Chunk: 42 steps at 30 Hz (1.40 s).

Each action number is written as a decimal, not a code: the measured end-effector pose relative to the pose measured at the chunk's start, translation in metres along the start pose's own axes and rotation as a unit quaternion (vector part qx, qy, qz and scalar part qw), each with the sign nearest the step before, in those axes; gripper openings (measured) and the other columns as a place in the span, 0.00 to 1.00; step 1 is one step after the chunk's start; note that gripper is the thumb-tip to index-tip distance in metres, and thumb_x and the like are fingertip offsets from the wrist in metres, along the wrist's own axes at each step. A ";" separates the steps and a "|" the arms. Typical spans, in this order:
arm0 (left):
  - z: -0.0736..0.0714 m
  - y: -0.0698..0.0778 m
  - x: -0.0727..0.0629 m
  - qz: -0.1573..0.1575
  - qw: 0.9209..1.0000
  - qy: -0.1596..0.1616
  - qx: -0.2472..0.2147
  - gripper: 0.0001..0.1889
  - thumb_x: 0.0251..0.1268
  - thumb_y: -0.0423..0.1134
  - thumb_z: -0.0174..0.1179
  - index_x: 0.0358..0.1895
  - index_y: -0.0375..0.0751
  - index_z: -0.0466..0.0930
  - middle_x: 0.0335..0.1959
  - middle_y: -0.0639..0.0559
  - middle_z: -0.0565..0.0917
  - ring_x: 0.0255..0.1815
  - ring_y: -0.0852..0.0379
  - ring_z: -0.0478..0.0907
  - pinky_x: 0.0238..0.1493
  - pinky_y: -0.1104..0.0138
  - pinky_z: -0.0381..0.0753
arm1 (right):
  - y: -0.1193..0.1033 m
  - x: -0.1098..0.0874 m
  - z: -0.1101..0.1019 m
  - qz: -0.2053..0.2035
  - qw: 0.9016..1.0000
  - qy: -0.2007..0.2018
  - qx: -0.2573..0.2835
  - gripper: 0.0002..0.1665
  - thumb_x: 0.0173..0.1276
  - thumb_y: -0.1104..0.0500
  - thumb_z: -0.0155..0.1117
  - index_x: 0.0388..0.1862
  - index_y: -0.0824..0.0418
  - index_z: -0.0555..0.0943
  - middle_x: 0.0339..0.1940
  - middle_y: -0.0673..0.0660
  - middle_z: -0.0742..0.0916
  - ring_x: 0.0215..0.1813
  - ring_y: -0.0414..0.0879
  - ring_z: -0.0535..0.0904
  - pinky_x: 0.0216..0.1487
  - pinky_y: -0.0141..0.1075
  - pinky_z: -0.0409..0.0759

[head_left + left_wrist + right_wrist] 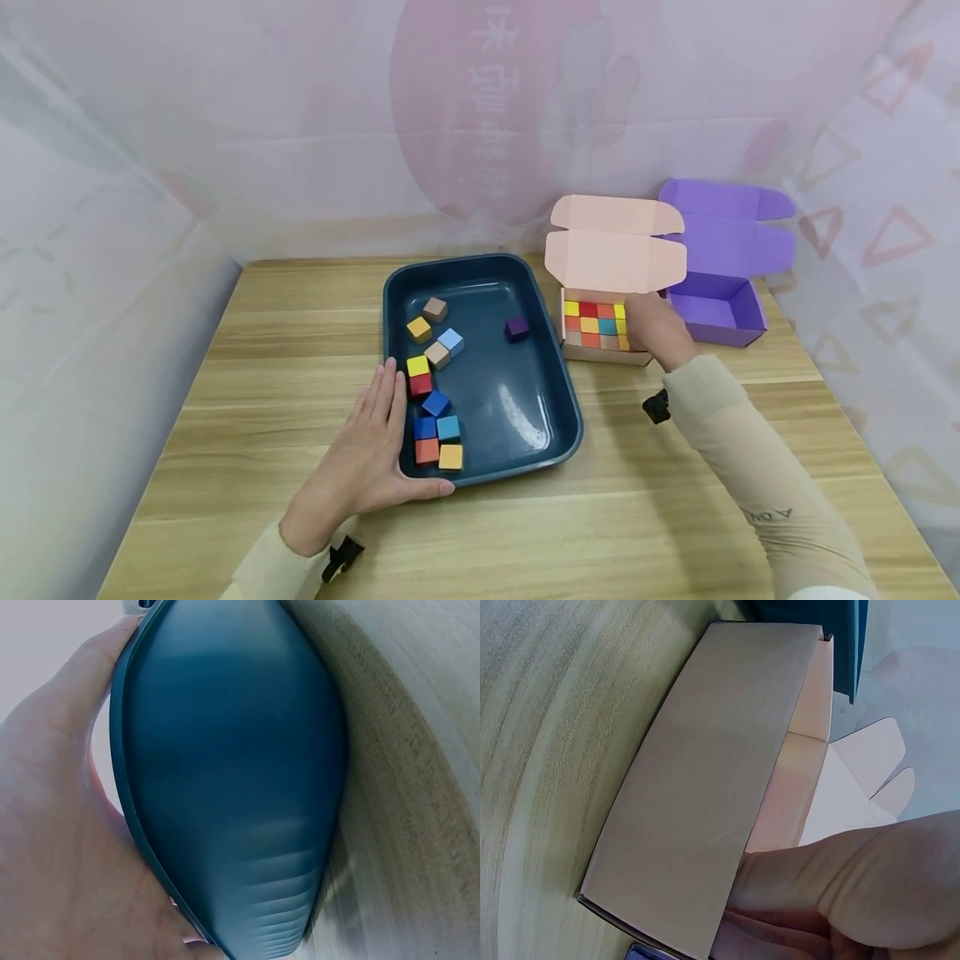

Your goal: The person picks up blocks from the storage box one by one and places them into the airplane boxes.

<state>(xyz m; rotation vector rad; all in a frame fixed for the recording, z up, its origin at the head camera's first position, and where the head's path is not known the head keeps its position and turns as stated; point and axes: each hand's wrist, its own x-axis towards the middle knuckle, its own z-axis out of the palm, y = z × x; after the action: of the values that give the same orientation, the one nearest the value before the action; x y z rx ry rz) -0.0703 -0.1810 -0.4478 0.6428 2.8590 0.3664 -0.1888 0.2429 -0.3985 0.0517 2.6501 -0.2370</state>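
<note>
My left hand (367,454) rests along the left rim of a dark blue tray (517,462), fingers straight, thumb at the near left corner. The left wrist view shows the hand against the tray's rim (120,750). Several coloured cubes, including a blue cube (436,404), lie on the tray's left side; a purple cube (517,328) sits apart at its right. My right hand (660,329) reaches into the right end of an open peach box (600,354) with rows of coloured cubes (589,325). The box wall (697,765) hides the fingertips, so I cannot tell whether they hold a cube.
Beside the peach box, at the right, stands an open purple box (720,325) with its lid raised. The peach lid (615,258) leans back near the rear wall. Wooden table surface (255,358) extends left of the tray.
</note>
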 end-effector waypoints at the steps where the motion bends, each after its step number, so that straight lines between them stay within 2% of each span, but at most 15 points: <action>1: 0.000 0.000 0.000 0.001 1.000 0.001 0.000 0.80 0.40 0.90 0.59 0.86 0.32 0.42 0.89 0.37 0.38 0.90 0.34 0.39 0.86 0.39 0.52 | 0.000 0.000 0.000 -0.002 1.000 -0.003 -0.003 0.14 0.68 0.76 0.52 0.25 0.64 0.73 0.19 0.50 0.60 0.21 0.41 0.57 0.20 0.29 0.60; 5: 0.000 -0.001 -0.001 0.003 1.000 0.001 0.001 0.81 0.40 0.91 0.58 0.86 0.32 0.42 0.89 0.36 0.38 0.90 0.33 0.39 0.85 0.39 0.52 | 0.001 0.004 -0.002 -0.012 0.999 -0.033 -0.017 0.20 0.68 0.76 0.53 0.20 0.57 0.66 0.18 0.48 0.58 0.21 0.40 0.53 0.20 0.28 0.58; 10: 0.002 -0.002 0.001 0.003 1.000 0.002 0.000 0.80 0.40 0.91 0.57 0.86 0.32 0.42 0.89 0.37 0.38 0.90 0.33 0.39 0.86 0.39 0.52 | 0.001 0.007 0.000 -0.017 0.999 -0.037 -0.036 0.20 0.68 0.72 0.64 0.19 0.58 0.70 0.18 0.49 0.61 0.21 0.40 0.58 0.22 0.30 0.61; 12: 0.003 -0.002 0.001 0.004 1.000 0.002 0.000 0.80 0.39 0.91 0.57 0.86 0.32 0.42 0.89 0.37 0.38 0.90 0.33 0.39 0.85 0.39 0.52 | 0.000 0.005 0.003 -0.012 0.999 -0.019 -0.030 0.15 0.69 0.72 0.66 0.23 0.62 0.75 0.19 0.51 0.67 0.22 0.42 0.63 0.23 0.31 0.66; 16: 0.006 -0.002 0.001 0.007 1.000 0.003 -0.003 0.80 0.40 0.91 0.57 0.86 0.33 0.41 0.90 0.37 0.38 0.90 0.33 0.39 0.85 0.38 0.52 | -0.002 0.000 0.011 0.000 1.000 0.021 -0.017 0.04 0.70 0.72 0.64 0.34 0.69 0.81 0.23 0.57 0.79 0.23 0.46 0.71 0.22 0.33 0.71; 19: 0.007 -0.002 0.001 0.008 1.000 0.004 -0.004 0.80 0.40 0.91 0.57 0.86 0.33 0.41 0.90 0.37 0.37 0.90 0.33 0.39 0.85 0.38 0.53 | -0.001 -0.006 0.010 -0.004 0.999 0.053 -0.010 0.03 0.70 0.72 0.63 0.35 0.70 0.81 0.21 0.57 0.77 0.22 0.47 0.70 0.20 0.33 0.69; 21: 0.008 -0.003 0.001 0.008 1.000 0.005 -0.003 0.80 0.40 0.91 0.57 0.86 0.33 0.42 0.89 0.37 0.38 0.90 0.33 0.39 0.85 0.38 0.53 | 0.001 -0.011 0.005 -0.010 0.997 0.073 0.002 0.06 0.70 0.70 0.65 0.32 0.70 0.79 0.20 0.55 0.73 0.22 0.47 0.69 0.21 0.35 0.70; 23: 0.008 -0.003 0.001 0.006 1.000 0.006 -0.003 0.80 0.40 0.91 0.57 0.86 0.33 0.42 0.89 0.37 0.38 0.90 0.33 0.39 0.85 0.38 0.53 | 0.005 -0.017 -0.002 -0.022 0.995 0.092 0.017 0.09 0.71 0.68 0.66 0.29 0.68 0.79 0.20 0.53 0.74 0.24 0.47 0.72 0.27 0.41 0.78; 28: 0.008 -0.003 0.002 0.001 1.000 0.004 -0.005 0.80 0.40 0.91 0.58 0.86 0.33 0.41 0.89 0.37 0.38 0.90 0.34 0.38 0.85 0.38 0.53 | 0.022 -0.034 -0.017 -0.043 0.989 0.131 0.058 0.13 0.73 0.63 0.65 0.26 0.65 0.80 0.23 0.55 0.80 0.27 0.48 0.74 0.31 0.44 0.78; 31: 0.008 -0.002 0.002 -0.001 1.000 0.001 -0.007 0.80 0.40 0.90 0.59 0.86 0.33 0.40 0.90 0.37 0.37 0.90 0.34 0.38 0.85 0.38 0.53 | 0.038 -0.043 -0.021 -0.058 0.982 0.171 0.060 0.12 0.72 0.61 0.66 0.31 0.69 0.82 0.29 0.64 0.86 0.31 0.56 0.82 0.32 0.48 0.83; 33: 0.008 -0.002 0.002 -0.003 1.000 -0.002 -0.009 0.80 0.40 0.90 0.60 0.87 0.34 0.40 0.90 0.38 0.37 0.90 0.34 0.38 0.85 0.38 0.52 | 0.049 -0.048 -0.022 -0.070 0.976 0.201 0.055 0.12 0.71 0.61 0.67 0.36 0.72 0.84 0.35 0.70 0.89 0.37 0.65 0.87 0.40 0.56 0.87; 35: 0.008 -0.003 0.002 -0.005 1.000 -0.004 -0.011 0.81 0.40 0.90 0.59 0.87 0.34 0.39 0.90 0.38 0.36 0.90 0.34 0.38 0.85 0.37 0.52 | 0.060 -0.051 -0.022 -0.080 0.969 0.226 0.055 0.14 0.70 0.61 0.68 0.43 0.74 0.86 0.43 0.74 0.91 0.47 0.70 0.89 0.51 0.63 0.86; 37: 0.007 -0.003 0.002 -0.007 1.000 -0.006 -0.010 0.81 0.39 0.91 0.58 0.86 0.33 0.40 0.90 0.39 0.35 0.90 0.34 0.38 0.85 0.37 0.52 | 0.071 -0.053 -0.021 -0.084 0.966 0.239 0.054 0.15 0.70 0.61 0.69 0.45 0.74 0.86 0.45 0.74 0.91 0.48 0.70 0.88 0.53 0.64 0.84; 39: 0.008 -0.003 0.002 -0.007 1.000 -0.006 -0.010 0.81 0.39 0.91 0.58 0.86 0.33 0.40 0.90 0.39 0.34 0.90 0.34 0.38 0.85 0.38 0.52 | 0.081 -0.054 -0.017 -0.087 0.965 0.243 0.055 0.20 0.71 0.60 0.70 0.52 0.76 0.85 0.47 0.75 0.90 0.49 0.71 0.88 0.54 0.65 0.84; 42: 0.008 -0.003 0.002 -0.006 1.000 -0.004 -0.009 0.81 0.40 0.91 0.58 0.86 0.33 0.41 0.90 0.39 0.34 0.90 0.34 0.38 0.85 0.37 0.52 | 0.092 -0.055 -0.006 -0.095 0.963 0.245 0.058 0.20 0.71 0.59 0.71 0.52 0.75 0.85 0.46 0.74 0.91 0.48 0.70 0.89 0.53 0.63 0.84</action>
<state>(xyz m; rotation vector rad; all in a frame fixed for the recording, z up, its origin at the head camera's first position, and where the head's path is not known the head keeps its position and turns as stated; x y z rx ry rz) -0.0715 -0.1809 -0.4569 0.6224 2.8466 0.3862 -0.1361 0.3344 -0.3822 -0.1244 3.1340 -0.4997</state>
